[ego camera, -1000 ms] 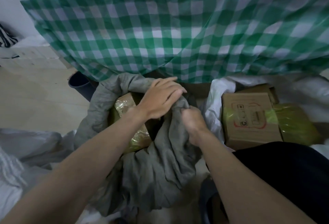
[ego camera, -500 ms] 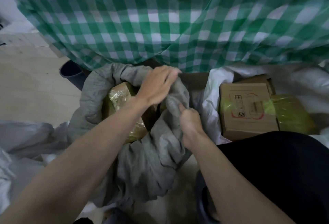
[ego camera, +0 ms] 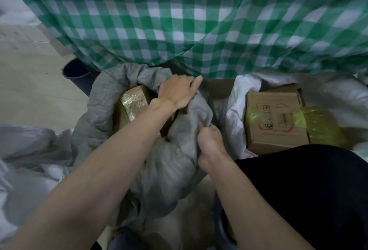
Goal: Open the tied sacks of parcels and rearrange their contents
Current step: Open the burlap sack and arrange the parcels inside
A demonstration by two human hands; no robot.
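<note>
Both our hands are on the grey sack [ego camera: 175, 160], which slumps on the floor below the green checked cloth [ego camera: 199, 21]. Our left hand [ego camera: 177, 94] lies over the sack's rolled-down mouth with fingers nearly straight, pressing the fabric; our right hand [ego camera: 209, 140] pinches a fold of the near rim, fingers curled into it. We judge the sack soft, limp and woven, easy to bunch, so the rolled rim is the place to grip and peel down. Inside it, beside our left hand, sits a parcel [ego camera: 133, 102] wrapped in glossy yellowish tape, probably slick and stiff-cornered. Right of the sack, a cardboard box [ego camera: 274, 120] banded with yellow-green tape rests in a white sack [ego camera: 237, 110]; it looks rigid, best lifted by its edges.
</note>
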